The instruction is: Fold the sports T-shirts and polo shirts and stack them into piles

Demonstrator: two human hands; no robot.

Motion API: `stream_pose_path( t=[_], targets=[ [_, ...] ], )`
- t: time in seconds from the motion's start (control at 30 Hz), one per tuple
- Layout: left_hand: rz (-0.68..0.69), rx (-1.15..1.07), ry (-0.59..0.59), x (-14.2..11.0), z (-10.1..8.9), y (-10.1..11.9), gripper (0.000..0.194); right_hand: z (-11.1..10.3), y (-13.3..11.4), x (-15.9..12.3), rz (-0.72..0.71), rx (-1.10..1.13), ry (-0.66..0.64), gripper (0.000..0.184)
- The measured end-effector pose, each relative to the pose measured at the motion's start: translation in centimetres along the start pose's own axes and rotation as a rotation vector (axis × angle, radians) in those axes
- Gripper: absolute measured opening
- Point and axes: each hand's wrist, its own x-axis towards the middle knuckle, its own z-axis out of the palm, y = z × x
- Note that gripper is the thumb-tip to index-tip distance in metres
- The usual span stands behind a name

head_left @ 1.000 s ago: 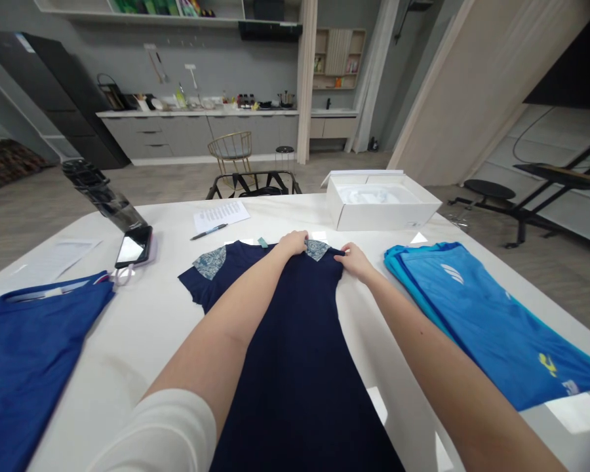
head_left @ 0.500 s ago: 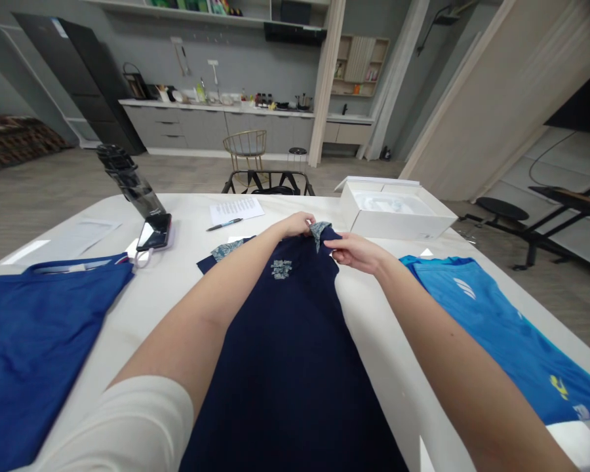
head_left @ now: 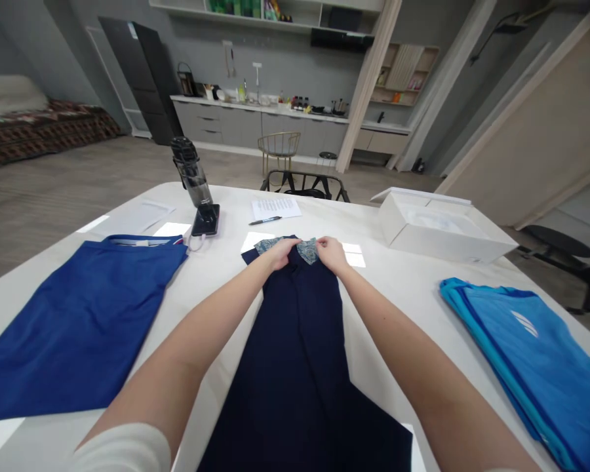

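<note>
Closer together than before, the left hand [head_left: 278, 254] and right hand [head_left: 332, 255] clamp the patterned collar [head_left: 307, 250] of the navy dress [head_left: 295, 341] on the worktop [head_left: 373, 308]

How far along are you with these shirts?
Done: the royal-blue shirt and light-blue shirt lie flat, apparently folded. In hand: the left hand and right hand hold the patterned top of the navy garment. Left: its long lower part lies spread out.

Navy garment [head_left: 295, 393] cut off at the bottom edge, collar [head_left: 309, 250] partly under left hand [head_left: 280, 254] and right hand [head_left: 332, 255], print on the sheet [head_left: 275, 208] unreadable!
</note>
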Motion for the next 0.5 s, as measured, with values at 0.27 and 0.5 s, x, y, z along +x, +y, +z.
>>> stream_pose_path(
  t=[0.27,0.5],
  targets=[
    [0.237,0.820,0.279,-0.1,0.2,-1.1,0.038,-0.2,5.6,1.5,0.062,-0.339,0.074,0.039],
    [0.362,1.097,0.365,-1.6,0.0,-1.1,0.038,0.3,5.5,1.5,0.009,-0.305,0.081,0.028]
  ],
)
